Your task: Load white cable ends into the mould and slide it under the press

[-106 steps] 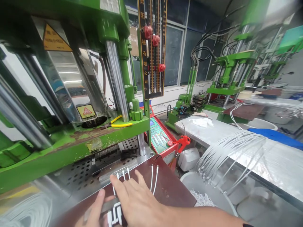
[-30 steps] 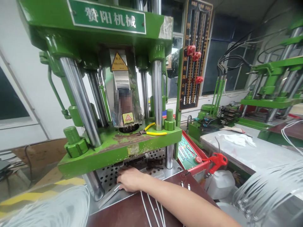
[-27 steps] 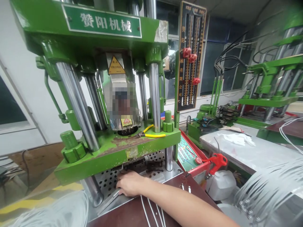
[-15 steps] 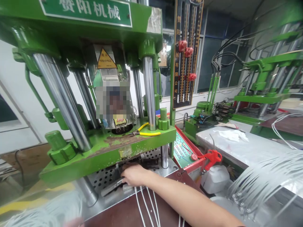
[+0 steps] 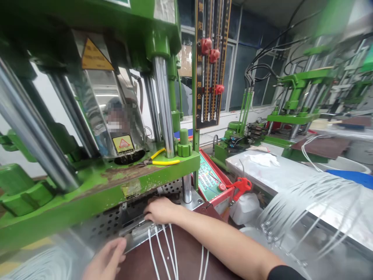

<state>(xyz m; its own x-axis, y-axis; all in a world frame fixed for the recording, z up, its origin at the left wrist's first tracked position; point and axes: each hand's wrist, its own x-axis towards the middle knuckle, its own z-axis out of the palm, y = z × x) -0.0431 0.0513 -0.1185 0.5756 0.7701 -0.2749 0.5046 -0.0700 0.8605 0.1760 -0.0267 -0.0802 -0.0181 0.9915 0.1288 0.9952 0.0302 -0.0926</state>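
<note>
My right hand reaches under the green press platen and rests palm-down on a metal mould bar at the edge of the perforated steel bed, fingers curled over its far side. Several white cables run from under that hand back across the brown work board. My left hand sits low at the bottom edge, fingers loosely bent, touching the near end of the mould bar. What lies under the right palm is hidden.
Yellow-handled pliers lie on the platen. A red control box with a red handle stands right of the press. A bundle of white cables hangs over a steel bench. More green presses stand behind.
The view has dipped and swung closer to the press. My right hand pulled the mould bar nearer, drawing the cables out. My left hand has risen into view at the bar's near end.
</note>
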